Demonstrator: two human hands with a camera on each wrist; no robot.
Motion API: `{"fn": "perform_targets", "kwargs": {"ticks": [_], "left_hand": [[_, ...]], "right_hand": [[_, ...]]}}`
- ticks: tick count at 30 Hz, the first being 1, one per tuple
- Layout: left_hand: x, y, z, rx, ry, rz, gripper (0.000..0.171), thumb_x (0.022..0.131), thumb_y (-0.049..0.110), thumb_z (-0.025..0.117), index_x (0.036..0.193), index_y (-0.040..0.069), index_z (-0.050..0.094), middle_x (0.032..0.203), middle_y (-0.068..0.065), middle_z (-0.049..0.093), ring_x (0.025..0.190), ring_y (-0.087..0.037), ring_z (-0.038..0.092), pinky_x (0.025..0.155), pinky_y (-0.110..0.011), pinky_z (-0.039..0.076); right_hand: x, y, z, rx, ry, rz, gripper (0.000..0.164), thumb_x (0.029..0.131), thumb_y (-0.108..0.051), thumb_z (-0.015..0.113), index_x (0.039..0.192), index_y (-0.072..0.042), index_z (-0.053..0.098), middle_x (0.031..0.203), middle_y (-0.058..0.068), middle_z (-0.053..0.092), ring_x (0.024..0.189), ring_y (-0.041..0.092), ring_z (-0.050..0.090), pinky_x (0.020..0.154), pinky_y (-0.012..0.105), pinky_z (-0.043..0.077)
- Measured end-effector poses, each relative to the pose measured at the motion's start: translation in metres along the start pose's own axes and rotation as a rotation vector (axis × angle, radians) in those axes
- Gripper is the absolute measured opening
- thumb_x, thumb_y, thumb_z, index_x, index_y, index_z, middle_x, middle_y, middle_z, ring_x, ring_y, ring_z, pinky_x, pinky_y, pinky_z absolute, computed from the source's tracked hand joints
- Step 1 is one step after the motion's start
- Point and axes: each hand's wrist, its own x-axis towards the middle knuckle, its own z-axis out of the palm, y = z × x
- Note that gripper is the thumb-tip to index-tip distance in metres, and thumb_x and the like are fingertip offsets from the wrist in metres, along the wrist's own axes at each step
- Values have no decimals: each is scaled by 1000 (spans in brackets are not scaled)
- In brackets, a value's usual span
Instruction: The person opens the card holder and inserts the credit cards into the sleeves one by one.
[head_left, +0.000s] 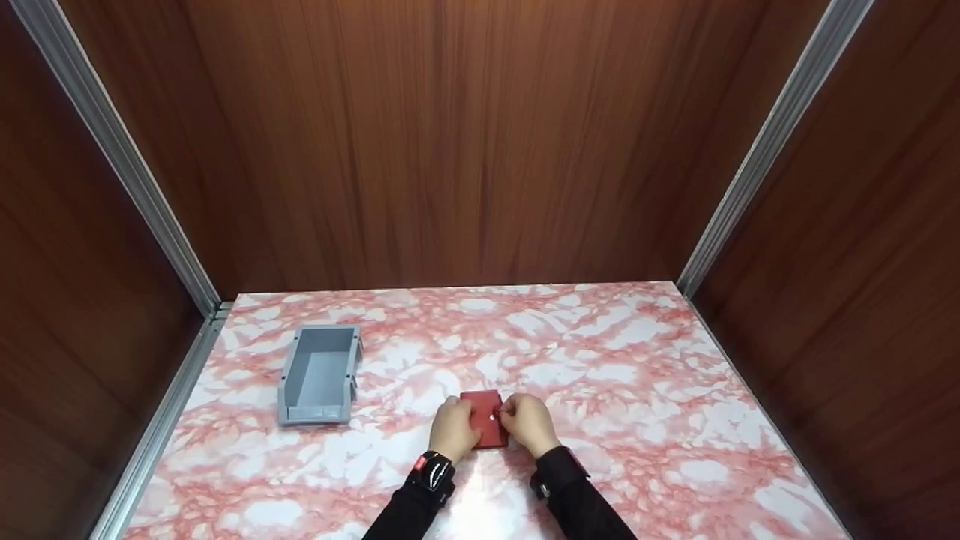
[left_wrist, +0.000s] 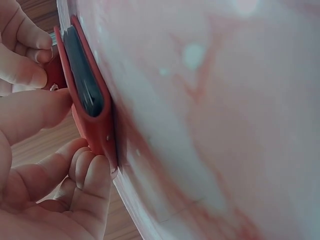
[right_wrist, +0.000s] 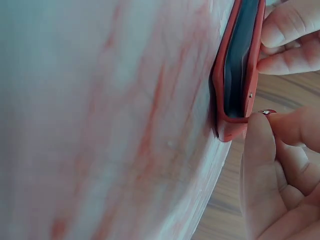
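Observation:
A red wallet (head_left: 486,417) lies on the table in front of me, a small snap stud on its upper face. Its folded edge and dark inside (left_wrist: 86,80) show from the end in both wrist views. My left hand (head_left: 454,429) grips the wallet from its left side, the thumb laid on the upper face and the fingers at the edge. On the other side my right hand (head_left: 531,424) pinches the wallet's short closing strap (right_wrist: 266,111) between thumb and index finger, close by the stud. Most of the strap is hidden behind those fingers.
A grey plastic bin (head_left: 321,375) stands at the left of the pink-and-white marbled table (head_left: 600,352). Brown wood-grain panels (head_left: 450,142) close off the back and both sides, with metal rails (head_left: 187,262) at the corners.

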Motion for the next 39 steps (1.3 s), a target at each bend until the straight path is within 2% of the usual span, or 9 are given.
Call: {"fn": "perform_targets", "kwargs": {"ticks": [10, 20, 27, 39], "left_hand": [[1, 0, -1, 11, -15, -3, 29, 64, 8, 85, 81, 2, 63, 80, -10, 53, 76, -31, 57, 71, -44, 49], [2, 2, -2, 27, -13, 16, 27, 64, 7, 83, 80, 3, 62, 79, -9, 53, 74, -30, 57, 69, -43, 48], [1, 1, -1, 21, -20, -3, 26, 65, 7, 82, 81, 3, 62, 81, -9, 53, 76, -30, 57, 71, -44, 49], [-1, 0, -1, 26, 5, 14, 27, 61, 7, 82, 80, 2, 63, 80, -10, 55, 74, -33, 58, 70, -44, 49]], "right_hand": [[3, -2, 4, -59, 20, -84, 20, 79, -3, 74, 65, -10, 61, 61, -4, 56, 57, 14, 52, 56, 31, 45], [3, -9, 4, -126, 8, -119, 22, 76, -1, 75, 63, -9, 59, 60, -2, 55, 56, 18, 53, 55, 33, 45], [1, -10, 7, -156, 13, -189, 19, 77, -1, 77, 65, -6, 62, 63, 0, 57, 60, 22, 57, 57, 35, 48], [-4, -6, 12, -202, 73, -306, 13, 74, 3, 77, 69, -5, 69, 68, 3, 59, 63, 25, 62, 58, 36, 51]]}}
